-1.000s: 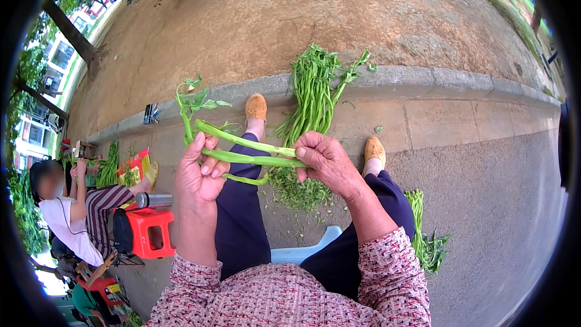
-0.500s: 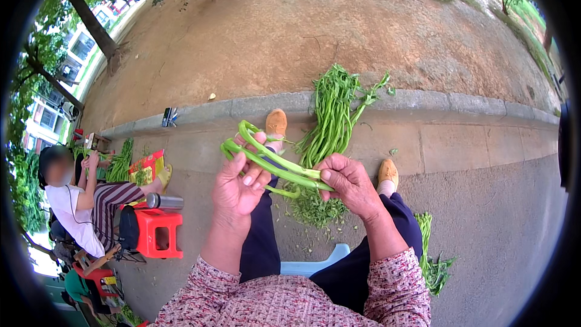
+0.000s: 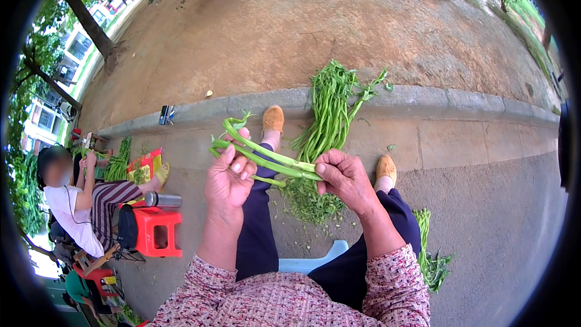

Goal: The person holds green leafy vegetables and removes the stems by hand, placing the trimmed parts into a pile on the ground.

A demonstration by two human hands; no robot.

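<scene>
Several thick green vegetable stems [image 3: 275, 163] stretch between my two hands in front of my lap. My left hand [image 3: 229, 175] is closed around their curled tips, thumb against the fingers. The cut ends are pinched between thumb and fingers of my right hand [image 3: 344, 178]. Beyond them a large bundle of long green stems with leaves [image 3: 327, 115] lies across the curb and pavement. Below my hands, between my feet, is a heap of plucked leaves and scraps [image 3: 311, 200]. A smaller bunch of stems [image 3: 426, 254] lies beside my right leg.
Under me is a light blue stool [image 3: 324, 258]. To the left are a red plastic stool [image 3: 158, 232], a metal flask [image 3: 163, 200] and a seated person [image 3: 75, 206] handling greens. A stone curb [image 3: 417, 97] runs across, with bare earth beyond.
Both hands have shifted slightly left with the stems. The left fingers have slid a little along the curled tips, and a small leaf now shows there.
</scene>
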